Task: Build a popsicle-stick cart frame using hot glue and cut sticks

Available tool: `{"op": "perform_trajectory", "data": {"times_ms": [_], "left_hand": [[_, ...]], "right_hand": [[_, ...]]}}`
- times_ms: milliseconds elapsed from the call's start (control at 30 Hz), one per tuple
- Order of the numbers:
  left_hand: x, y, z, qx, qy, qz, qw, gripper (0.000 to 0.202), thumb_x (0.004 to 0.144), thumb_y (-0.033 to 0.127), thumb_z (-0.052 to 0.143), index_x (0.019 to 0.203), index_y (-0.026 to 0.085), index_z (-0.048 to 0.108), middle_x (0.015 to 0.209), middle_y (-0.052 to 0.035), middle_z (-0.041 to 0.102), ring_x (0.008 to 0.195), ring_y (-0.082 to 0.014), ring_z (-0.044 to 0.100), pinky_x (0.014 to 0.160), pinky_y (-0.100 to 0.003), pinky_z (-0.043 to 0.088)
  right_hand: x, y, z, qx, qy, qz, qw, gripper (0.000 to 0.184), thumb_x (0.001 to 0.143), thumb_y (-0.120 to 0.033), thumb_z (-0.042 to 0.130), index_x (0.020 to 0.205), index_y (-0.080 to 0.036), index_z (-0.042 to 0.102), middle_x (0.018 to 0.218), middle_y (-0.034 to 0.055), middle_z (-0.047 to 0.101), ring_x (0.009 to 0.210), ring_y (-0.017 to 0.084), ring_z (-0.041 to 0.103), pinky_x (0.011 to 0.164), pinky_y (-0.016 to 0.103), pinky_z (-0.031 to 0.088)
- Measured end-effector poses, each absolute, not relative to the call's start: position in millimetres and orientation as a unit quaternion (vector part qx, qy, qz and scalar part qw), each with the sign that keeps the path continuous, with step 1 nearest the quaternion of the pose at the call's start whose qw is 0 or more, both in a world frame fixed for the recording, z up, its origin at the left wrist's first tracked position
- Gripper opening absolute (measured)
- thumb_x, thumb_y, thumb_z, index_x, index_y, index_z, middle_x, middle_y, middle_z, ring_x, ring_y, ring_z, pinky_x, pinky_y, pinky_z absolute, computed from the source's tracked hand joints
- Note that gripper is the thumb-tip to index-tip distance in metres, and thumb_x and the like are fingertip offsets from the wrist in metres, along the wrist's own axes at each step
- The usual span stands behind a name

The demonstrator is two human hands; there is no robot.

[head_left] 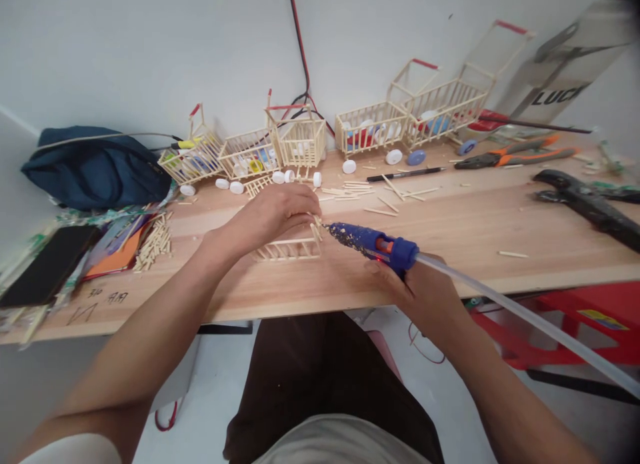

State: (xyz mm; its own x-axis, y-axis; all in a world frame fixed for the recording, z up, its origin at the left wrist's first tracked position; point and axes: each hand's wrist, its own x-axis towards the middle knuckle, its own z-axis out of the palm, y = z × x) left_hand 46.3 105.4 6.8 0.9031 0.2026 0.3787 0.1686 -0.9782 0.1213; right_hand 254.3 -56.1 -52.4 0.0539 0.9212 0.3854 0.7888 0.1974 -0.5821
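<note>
My right hand (420, 284) is wrapped around a blue hot glue gun (395, 251), with a long clear glue stick (525, 307) running out of its back. The nozzle points left and meets the fingertips of my left hand (280, 211). Those fingers are pinched on a short wooden stick (317, 220), mostly hidden, at the end of a small slatted stick frame (290, 251). The frame stands on the wooden table (350, 277) just under my left hand. Whether the nozzle touches the stick I cannot tell.
Several miniature stick carts (300, 141) with white wheels line the wall. A pile of sticks (154, 244), a dark phone-like slab (47, 264) and a blue bag (95, 167) sit left. A pen (405, 175), pliers (515, 156) and a black tool (590, 204) lie right.
</note>
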Motion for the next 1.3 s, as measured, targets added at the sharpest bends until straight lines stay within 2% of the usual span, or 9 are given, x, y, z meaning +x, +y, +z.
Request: {"op": "perform_trajectory", "data": {"times_ms": [200, 400, 600, 700, 967, 1133, 1300], "left_hand": [[46, 107, 7, 0.976, 0.100, 0.188, 0.052, 0.022, 0.094, 0.026, 0.051, 0.095, 0.019, 0.072, 0.100, -0.0094, 0.071, 0.092, -0.0174, 0.067, 0.079, -0.028, 0.050], [47, 111, 1, 0.969, 0.102, 0.211, 0.077, 0.022, 0.093, 0.027, 0.052, 0.092, 0.018, 0.072, 0.095, -0.0083, 0.072, 0.088, -0.0161, 0.066, 0.078, -0.026, 0.049], [44, 108, -1, 0.967, 0.129, 0.210, 0.068, 0.015, 0.090, 0.021, 0.057, 0.092, 0.019, 0.072, 0.095, -0.0062, 0.072, 0.092, -0.0169, 0.066, 0.079, -0.026, 0.048], [41, 107, -4, 0.963, 0.132, 0.223, 0.077, 0.014, 0.089, 0.018, 0.057, 0.092, 0.019, 0.071, 0.095, -0.0055, 0.071, 0.092, -0.0164, 0.066, 0.078, -0.025, 0.048], [32, 112, -11, 0.942, 0.131, 0.297, 0.089, 0.021, 0.089, 0.013, 0.050, 0.090, 0.020, 0.070, 0.097, -0.0038, 0.071, 0.090, -0.0154, 0.065, 0.077, -0.026, 0.049], [27, 111, -1, 0.925, 0.140, 0.347, 0.071, 0.025, 0.089, 0.008, 0.047, 0.086, 0.018, 0.070, 0.097, -0.0046, 0.071, 0.090, -0.0154, 0.066, 0.077, -0.027, 0.050], [27, 110, -1, 0.908, 0.155, 0.386, 0.046, 0.019, 0.091, 0.016, 0.051, 0.089, 0.017, 0.070, 0.098, -0.0058, 0.071, 0.093, -0.0182, 0.066, 0.082, -0.031, 0.051]], "right_hand": [[256, -55, -45, -0.630, -0.676, 0.101, 0.370, 0.036, 0.091, -0.044, 0.045, 0.094, -0.016, 0.067, 0.077, 0.0085, 0.069, 0.074, 0.025, 0.066, 0.062, 0.030, 0.047], [255, -56, -27, -0.647, -0.660, 0.169, 0.341, 0.045, 0.093, -0.052, 0.037, 0.075, -0.019, 0.063, 0.048, 0.0001, 0.052, 0.050, 0.018, 0.055, 0.051, 0.028, 0.040], [260, -55, -19, -0.674, -0.668, 0.121, 0.293, 0.052, 0.092, -0.056, 0.036, 0.055, -0.023, 0.052, 0.041, -0.0007, 0.044, 0.044, 0.017, 0.047, 0.047, 0.028, 0.034], [262, -54, -17, -0.677, -0.675, 0.106, 0.274, 0.055, 0.092, -0.058, 0.035, 0.051, -0.023, 0.046, 0.042, -0.0002, 0.045, 0.043, 0.016, 0.046, 0.047, 0.028, 0.033], [260, -58, -7, -0.699, -0.671, 0.114, 0.217, 0.063, 0.090, -0.067, 0.031, 0.046, -0.023, 0.042, 0.041, 0.0019, 0.047, 0.040, 0.015, 0.045, 0.045, 0.028, 0.031], [266, -64, -10, -0.695, -0.643, 0.201, 0.251, 0.058, 0.094, -0.059, 0.033, 0.052, -0.021, 0.046, 0.046, 0.0016, 0.050, 0.043, 0.014, 0.046, 0.047, 0.027, 0.033], [263, -64, -13, -0.674, -0.647, 0.236, 0.268, 0.057, 0.095, -0.058, 0.033, 0.054, -0.021, 0.047, 0.045, 0.0010, 0.048, 0.043, 0.013, 0.046, 0.045, 0.026, 0.033]]}}
